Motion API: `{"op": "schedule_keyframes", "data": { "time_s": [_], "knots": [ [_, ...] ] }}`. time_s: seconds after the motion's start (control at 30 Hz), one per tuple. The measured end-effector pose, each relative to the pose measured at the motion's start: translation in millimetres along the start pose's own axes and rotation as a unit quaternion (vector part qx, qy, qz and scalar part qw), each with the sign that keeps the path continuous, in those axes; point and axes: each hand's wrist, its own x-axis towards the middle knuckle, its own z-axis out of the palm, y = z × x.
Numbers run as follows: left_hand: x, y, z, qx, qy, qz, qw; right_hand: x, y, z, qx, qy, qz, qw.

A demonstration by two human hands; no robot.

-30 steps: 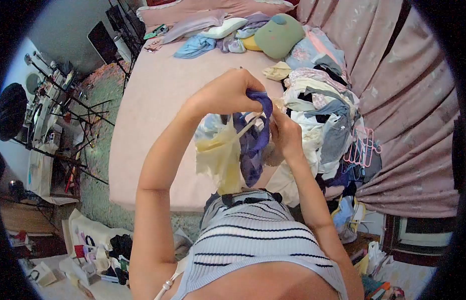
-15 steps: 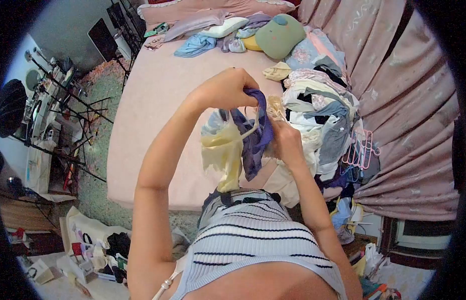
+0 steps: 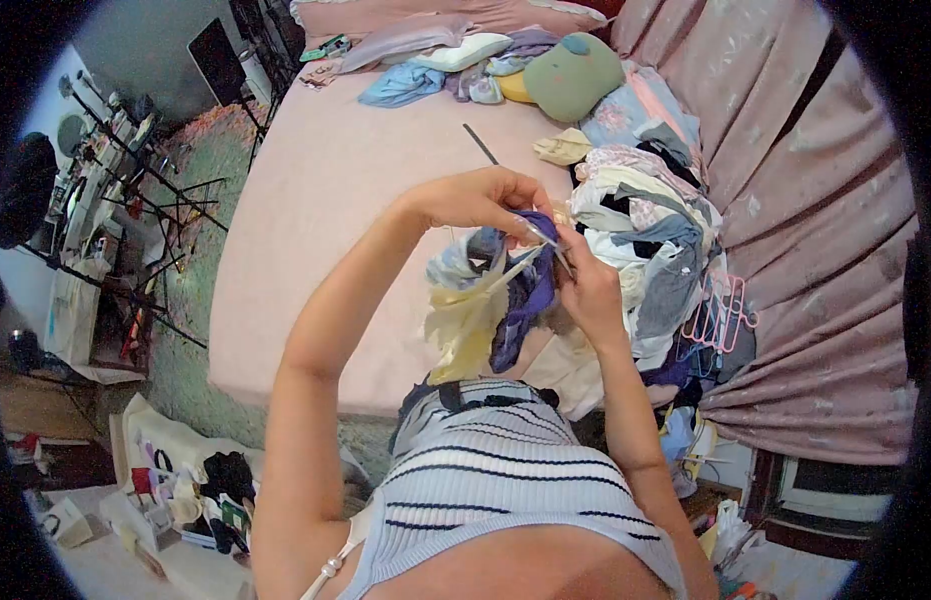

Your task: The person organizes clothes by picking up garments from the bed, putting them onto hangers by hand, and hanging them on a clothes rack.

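My left hand (image 3: 490,203) pinches the upper edge of a dark purple garment (image 3: 525,315) above the front of the bed. Close against it, my right hand (image 3: 589,288) grips the same garment from the other side. A pale, narrow strip (image 3: 520,262), perhaps a strap or part of a hanger, runs between the hands. A pale yellow garment (image 3: 460,320) and a light blue-grey cloth (image 3: 462,262) hang beside the purple one, below my left hand. Fingers and folds hide how these pieces are joined.
The pink-sheeted bed (image 3: 315,250) bears a large clothes pile (image 3: 645,230), a green plush cushion (image 3: 573,78) and a thin dark stick (image 3: 479,143). Pink hangers (image 3: 722,315) lie by the curtain (image 3: 785,200). Tripod stands (image 3: 115,270) stand left; cluttered belongings (image 3: 195,500) lie lower left.
My hands have come together at the top of the purple garment, the left moving right and down. The hanging clothes have shifted slightly right. More of the dark stick shows on the bed.
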Motion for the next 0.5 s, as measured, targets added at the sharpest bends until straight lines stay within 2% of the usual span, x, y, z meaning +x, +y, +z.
{"op": "schedule_keyframes", "data": {
  "time_s": [0.07, 0.1, 0.13, 0.2, 0.23, 0.27, 0.3, 0.33, 0.43, 0.47, 0.5],
  "knots": [
    [2.3, -3.5, 6.2, -0.025, 0.017, 0.021, 0.999, 2.7, -3.5, -7.0, 0.015, -0.045, 0.109, 0.993],
    [5.7, -10.1, 10.3, -0.005, 0.065, 0.065, 0.996, 2.9, 0.8, -6.4, 0.014, -0.047, 0.108, 0.993],
    [7.3, -15.7, 12.2, 0.015, 0.112, 0.110, 0.988, 3.7, 7.4, -4.8, 0.077, -0.029, 0.133, 0.988],
    [6.8, -24.4, 11.2, 0.011, 0.143, 0.106, 0.984, 9.7, 3.4, -10.5, 0.165, -0.012, 0.175, 0.971],
    [6.8, -29.5, 10.8, 0.010, 0.172, 0.101, 0.980, 11.3, 5.6, -11.2, 0.163, -0.015, 0.175, 0.971],
    [8.1, -38.5, 9.8, 0.006, 0.174, 0.103, 0.979, 13.2, 10.5, -13.7, 0.226, -0.022, 0.166, 0.960],
    [10.0, -51.3, 8.3, -0.040, 0.226, 0.117, 0.966, 13.5, 16.3, -17.4, 0.288, -0.030, 0.157, 0.944],
    [11.6, -64.9, 7.8, -0.085, 0.277, 0.130, 0.948, 8.5, 27.7, -15.3, 0.306, -0.009, 0.190, 0.933],
    [8.2, -104.1, 18.2, -0.131, 0.246, 0.115, 0.954, 10.6, 35.6, -30.0, 0.304, -0.020, 0.183, 0.935],
    [2.0, -108.0, 26.9, -0.082, 0.213, 0.026, 0.973, 12.4, 36.0, -30.3, 0.341, 0.004, 0.160, 0.926],
    [-1.7, -114.1, 32.2, -0.085, 0.216, 0.028, 0.972, 14.3, 37.5, -32.3, 0.339, -0.001, 0.160, 0.927]
  ]
}}
